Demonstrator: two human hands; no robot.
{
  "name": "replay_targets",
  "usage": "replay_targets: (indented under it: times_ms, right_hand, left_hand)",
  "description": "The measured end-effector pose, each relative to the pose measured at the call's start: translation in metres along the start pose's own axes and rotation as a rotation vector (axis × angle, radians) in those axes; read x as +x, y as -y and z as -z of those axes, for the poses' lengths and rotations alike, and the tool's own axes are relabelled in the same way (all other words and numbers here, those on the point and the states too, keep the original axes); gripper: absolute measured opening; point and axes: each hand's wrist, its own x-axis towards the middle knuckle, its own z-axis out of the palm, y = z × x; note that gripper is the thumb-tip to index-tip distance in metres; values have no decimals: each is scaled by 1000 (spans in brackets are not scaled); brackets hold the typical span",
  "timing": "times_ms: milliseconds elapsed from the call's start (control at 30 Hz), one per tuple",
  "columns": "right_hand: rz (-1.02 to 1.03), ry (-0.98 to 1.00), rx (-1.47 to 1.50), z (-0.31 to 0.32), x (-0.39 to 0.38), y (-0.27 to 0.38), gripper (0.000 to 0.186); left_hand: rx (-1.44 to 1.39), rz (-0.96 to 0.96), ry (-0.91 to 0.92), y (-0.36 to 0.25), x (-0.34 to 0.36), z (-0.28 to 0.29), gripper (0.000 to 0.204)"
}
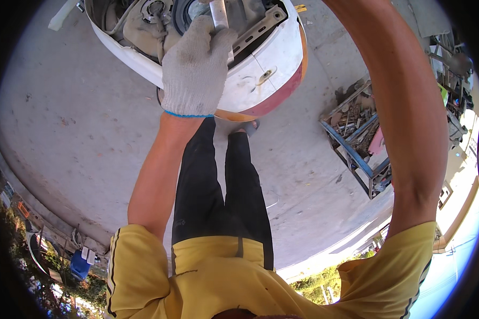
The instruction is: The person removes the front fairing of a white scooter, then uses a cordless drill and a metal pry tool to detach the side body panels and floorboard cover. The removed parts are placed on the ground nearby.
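My left hand [194, 69] wears a grey knitted glove with a blue cuff edge. Its thumb and fingers are closed round a pale metal bar [219, 15], whose upper end runs to the top edge of the picture. The hand is over the rim of a white vehicle body shell [253, 80] with red and orange bands, like a scooter's rear with its top uncovered. Inside the shell are a dusty rounded tank [143, 34] and a slotted metal bracket [258, 32]. My right arm [410, 106] reaches up past the top edge, so its hand is hidden.
On the right stands a blue metal frame bin [351, 141] heaped with scrap pieces. More metal clutter [452, 64] lies beyond it. A blue container [81, 263] is at the lower left by a kerb. Concrete floor [80, 122] surrounds the vehicle and my legs.
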Motion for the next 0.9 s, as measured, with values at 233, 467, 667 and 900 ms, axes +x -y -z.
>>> replay_targets:
  times_ms: [233,467,667,900]
  right_hand:
    - [-108,-332,18,-11,-31,-7,37]
    - [215,-804,143,-64,-88,-2,73]
    - [104,-1095,417,-75,-162,3,75]
    - [44,-1208,545,-193,-229,-69,111]
  left_hand:
    - [-70,99,64,-6,7,-6,29]
    - [61,-350,-165,-2,-12,-16,16]
    - [191,-611,-161,-27,-21,-17,20]
    - [424,-536,228,-65,-55,-42,37]
